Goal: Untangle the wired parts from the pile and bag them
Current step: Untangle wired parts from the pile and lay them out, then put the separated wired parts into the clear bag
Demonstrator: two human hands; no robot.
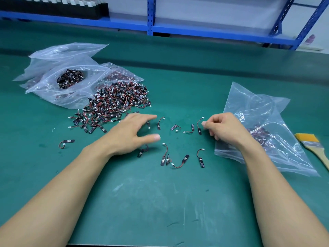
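The left grip [128, 134] is spread wide and empty, at five o'clock from the pile [114, 104]. The right grip [224, 128] is curled beside one wired part [199, 130]; I cannot tell if it holds it.

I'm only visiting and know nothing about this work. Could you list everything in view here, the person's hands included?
pile of wired parts: one heap, black with red wires and white plugs, left of centre.
loose wired parts: about a dozen, same colours, lying singly around the hands.
left bags: several, clear, overlapping behind the pile, some holding parts.
right bag: one, clear, partly filled, beside the right hand.
brush: one, yellow bristles, pale handle, right edge.
mat: one, green, covering the bench.
shelving: blue frame, behind the bench.
left hand: open, fingers spread over loose parts.
right hand: fingers curled beside one part; grip unclear.
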